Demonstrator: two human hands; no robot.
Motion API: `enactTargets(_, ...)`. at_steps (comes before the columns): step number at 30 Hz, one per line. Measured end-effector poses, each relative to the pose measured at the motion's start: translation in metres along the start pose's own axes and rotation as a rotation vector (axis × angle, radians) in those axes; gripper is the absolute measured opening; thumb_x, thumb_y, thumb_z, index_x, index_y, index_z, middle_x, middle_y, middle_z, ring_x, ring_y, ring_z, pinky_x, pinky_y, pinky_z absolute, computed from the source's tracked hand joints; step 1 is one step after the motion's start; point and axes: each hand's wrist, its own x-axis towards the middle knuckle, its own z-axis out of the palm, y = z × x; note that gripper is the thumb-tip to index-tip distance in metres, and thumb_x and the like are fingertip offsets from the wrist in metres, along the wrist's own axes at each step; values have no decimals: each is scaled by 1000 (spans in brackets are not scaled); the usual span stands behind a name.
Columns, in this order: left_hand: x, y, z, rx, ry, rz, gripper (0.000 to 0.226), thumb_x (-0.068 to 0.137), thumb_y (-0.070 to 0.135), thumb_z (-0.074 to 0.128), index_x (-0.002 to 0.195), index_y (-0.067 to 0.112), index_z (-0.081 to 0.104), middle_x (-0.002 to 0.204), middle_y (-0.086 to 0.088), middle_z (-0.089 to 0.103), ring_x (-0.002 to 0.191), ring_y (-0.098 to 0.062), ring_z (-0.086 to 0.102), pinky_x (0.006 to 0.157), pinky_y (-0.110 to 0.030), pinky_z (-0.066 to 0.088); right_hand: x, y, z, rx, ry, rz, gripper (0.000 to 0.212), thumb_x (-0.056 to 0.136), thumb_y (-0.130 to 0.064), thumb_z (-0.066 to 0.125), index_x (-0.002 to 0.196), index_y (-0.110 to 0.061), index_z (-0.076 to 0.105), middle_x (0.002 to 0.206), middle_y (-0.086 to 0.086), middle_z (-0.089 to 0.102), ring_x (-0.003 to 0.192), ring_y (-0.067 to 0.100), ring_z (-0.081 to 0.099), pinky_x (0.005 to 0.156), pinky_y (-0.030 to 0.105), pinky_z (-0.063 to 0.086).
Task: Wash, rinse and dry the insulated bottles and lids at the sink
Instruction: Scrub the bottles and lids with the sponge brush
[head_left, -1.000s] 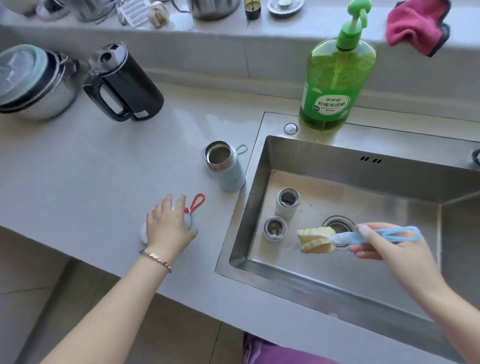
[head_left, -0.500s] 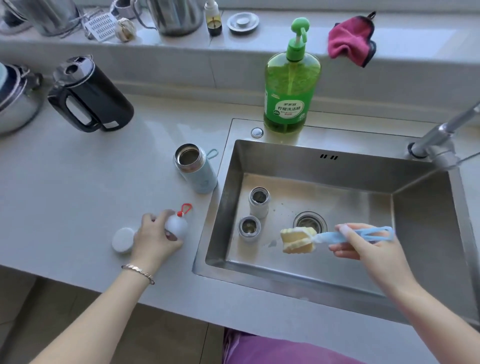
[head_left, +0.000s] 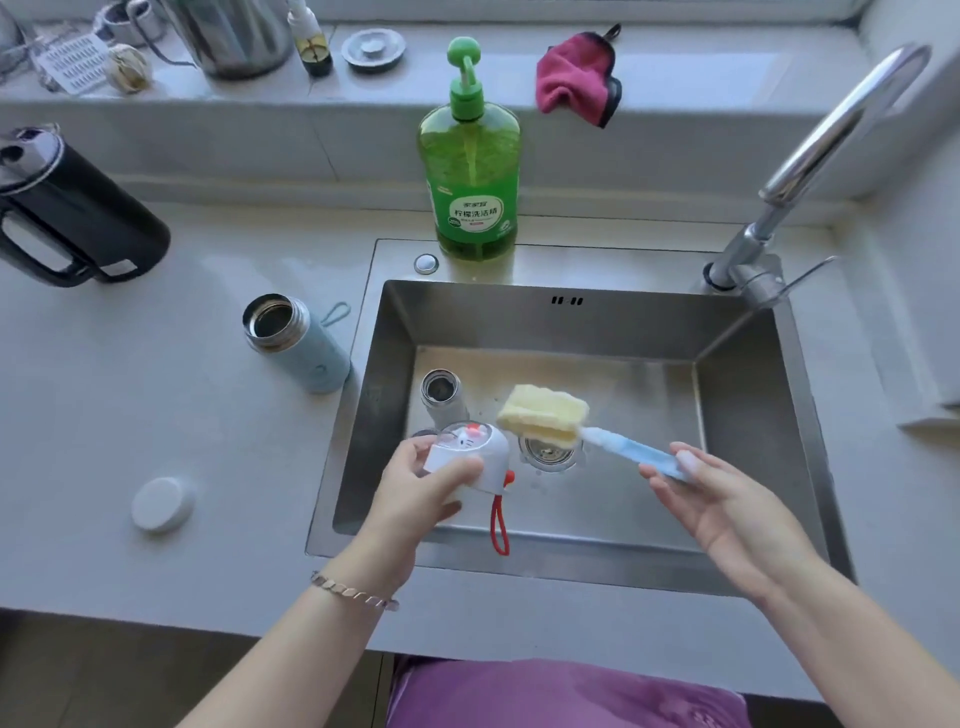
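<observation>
Left hand (head_left: 415, 491) grips white lid (head_left: 470, 452) over sink (head_left: 519, 566); right hand (head_left: 727, 512) holds sponge brush (head_left: 597, 435) handle, sponge aimed at lid for scrubbing.

the person shows 2 bare hands and 2 forearms (head_left: 291, 660), uncovered as far as the view reaches. the left hand (head_left: 415, 499) and the right hand (head_left: 727, 504) are slim, with long fingers and short, plain nails. the left wrist carries 1 thin bracelet (head_left: 353, 590), a chain of small flat metal links with a pale pinkish-silver sheen, lying close round the wrist. at the bottom of the view, between the forearms, shows a purple garment (head_left: 561, 696), smooth and faintly glossy, with soft folds and lighter patches where light falls on it.
</observation>
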Motion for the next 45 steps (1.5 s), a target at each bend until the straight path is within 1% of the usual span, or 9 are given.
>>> enactTargets(8,-3,18,17,-292,-57,-10,42,84,12,64,121,3,46,102,-13,65,76,-31,71,74,-40,57,-16,5,3,-561,-304,-67,41,71,13,52,104,-10,64,76,5,57,47,9,52,46,17,45)
enactTargets(14,-4,26,22,-343,13,6,70,64,34,71,124,8,48,114,-18,63,84,-27,71,68,-35,59,-29,20,23,-1049,-401,-558,28,95,-21,48,109,-44,55,59,-34,54,63,-11,50,62,6,36)
enactTargets(20,-8,26,23,-284,-4,94,77,53,39,72,121,11,53,109,-13,65,91,-32,69,69,-36,60,-17,25,25,-1061,-233,-642,31,96,-25,46,120,-39,58,48,-9,42,49,9,34,51,21,28)
enactTargets(24,-6,35,21,-273,12,127,84,48,44,76,123,12,55,98,-10,72,89,-27,70,64,-32,59,-38,33,31,-975,-393,-675,29,94,-36,44,109,-59,53,52,-2,34,49,9,26,49,23,23)
enactTargets(27,-9,36,23,-241,-5,134,58,67,29,74,119,11,56,95,-10,72,88,-29,70,66,-35,60,-29,24,33,-968,-313,-660,46,95,-25,48,93,-70,52,52,-5,33,49,9,27,48,24,24)
enactTargets(32,-11,37,16,-186,-21,150,56,71,27,72,123,12,57,98,-7,72,94,-24,69,71,-38,60,-38,19,29,-1041,-382,-591,29,94,-27,47,113,-47,58,48,-6,31,47,8,26,48,23,24)
enactTargets(35,-15,34,17,-72,-69,163,66,58,28,85,116,14,60,105,-7,70,97,-20,68,73,-35,59,-33,7,26,-1080,-314,-601,28,94,-25,48,102,-48,60,50,-3,34,46,9,28,48,23,25)
enactTargets(39,-11,34,9,30,-100,265,39,64,6,82,97,20,67,98,-4,72,85,-13,69,71,-31,58,-43,-1,21,-1152,-367,-611,28,93,-27,49,99,-53,57,45,-4,33,42,10,28,45,20,22)
enactTargets(45,-13,35,6,229,-136,411,66,42,35,82,106,23,67,100,1,73,97,-13,67,89,-39,54,-40,-9,14,-1155,-317,-562,24,92,-29,50,104,-48,58,45,-5,34,43,8,28,48,23,24)
